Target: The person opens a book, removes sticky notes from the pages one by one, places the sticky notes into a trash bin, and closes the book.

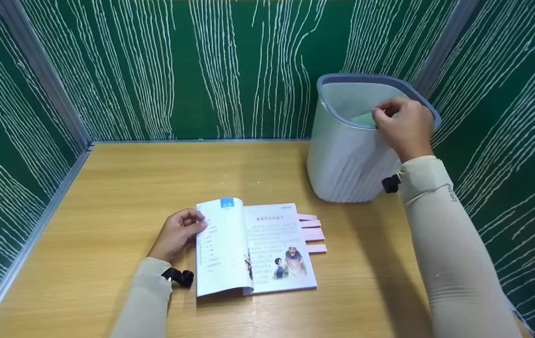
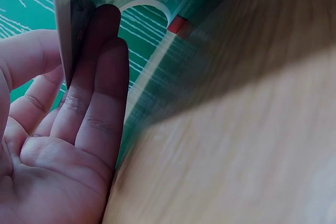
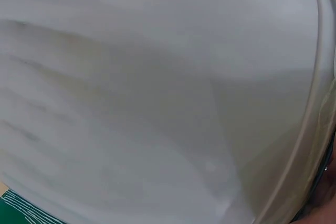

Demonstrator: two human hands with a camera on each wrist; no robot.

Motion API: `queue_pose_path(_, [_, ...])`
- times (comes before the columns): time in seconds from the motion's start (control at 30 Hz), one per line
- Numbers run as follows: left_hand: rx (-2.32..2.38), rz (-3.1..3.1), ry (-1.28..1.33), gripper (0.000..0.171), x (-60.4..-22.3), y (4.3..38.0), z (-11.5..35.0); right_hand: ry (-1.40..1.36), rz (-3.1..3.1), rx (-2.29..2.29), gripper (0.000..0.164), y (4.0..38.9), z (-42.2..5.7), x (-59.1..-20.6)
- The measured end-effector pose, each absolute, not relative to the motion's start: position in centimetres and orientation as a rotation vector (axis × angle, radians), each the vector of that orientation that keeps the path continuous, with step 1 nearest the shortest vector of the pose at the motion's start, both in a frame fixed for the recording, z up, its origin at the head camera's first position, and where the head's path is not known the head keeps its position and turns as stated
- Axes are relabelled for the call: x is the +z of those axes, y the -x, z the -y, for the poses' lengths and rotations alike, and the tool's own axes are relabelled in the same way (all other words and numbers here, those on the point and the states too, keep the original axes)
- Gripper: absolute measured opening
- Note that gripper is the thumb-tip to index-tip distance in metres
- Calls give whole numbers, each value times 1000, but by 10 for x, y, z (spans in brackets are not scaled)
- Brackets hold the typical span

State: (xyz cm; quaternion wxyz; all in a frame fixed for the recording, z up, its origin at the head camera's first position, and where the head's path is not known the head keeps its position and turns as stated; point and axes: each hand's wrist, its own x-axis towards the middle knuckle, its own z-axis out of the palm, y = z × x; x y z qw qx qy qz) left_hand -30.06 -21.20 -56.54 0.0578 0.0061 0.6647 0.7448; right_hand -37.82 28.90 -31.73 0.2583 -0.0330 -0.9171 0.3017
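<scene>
Beige sleeves (image 1: 453, 249) lead to the left hand (image 1: 175, 234) pinching an open book (image 1: 272, 237) and right hand (image 1: 408, 124), grip unclear, at the far-right bin (image 1: 347, 159).

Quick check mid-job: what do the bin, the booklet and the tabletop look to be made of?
Bin: likely plastic, satiny white; its ribbed wall and grey rim suggest moulding.
Booklet: apparently paper, smooth; its left page curves and both pages carry print.
Tabletop: wood-look, slight sheen; grain shows, but solid wood or laminate I can't tell.
</scene>
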Motion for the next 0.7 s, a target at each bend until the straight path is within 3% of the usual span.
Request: queue_pose_path(0.7, [2203, -2047, 1, 20, -565, 301, 212, 123, 2496, 820, 44, 374, -287, -318])
